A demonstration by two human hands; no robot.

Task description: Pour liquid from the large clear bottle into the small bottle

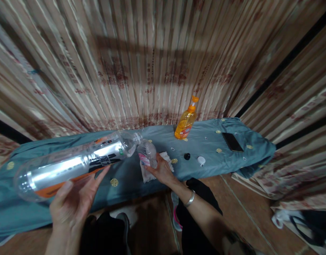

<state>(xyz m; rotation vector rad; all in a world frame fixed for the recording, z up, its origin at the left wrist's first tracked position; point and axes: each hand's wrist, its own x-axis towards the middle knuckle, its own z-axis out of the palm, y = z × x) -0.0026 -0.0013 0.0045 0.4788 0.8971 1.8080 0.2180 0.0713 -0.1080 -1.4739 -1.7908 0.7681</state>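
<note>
A large clear bottle [80, 163] with a silver and orange label lies tilted nearly sideways in my left hand [76, 198], its open neck pointing right. My right hand [163, 170] grips a small clear bottle [147, 154] with a pink label. The two bottle mouths meet or nearly meet; the exact contact is hard to make out. Under the small bottle a white cloth [166, 159] lies on the blue-green covered table [120, 189]. To the right of the cloth are a black cap [187, 156] and a white cap [201, 160].
An orange pump bottle [184, 124] stands near the table's back edge. A dark phone [232, 142] lies at the right. Patterned curtains [152, 71] hang behind the table. Below are my legs and shoes on the tiled floor, with a bag [306, 226] at the lower right.
</note>
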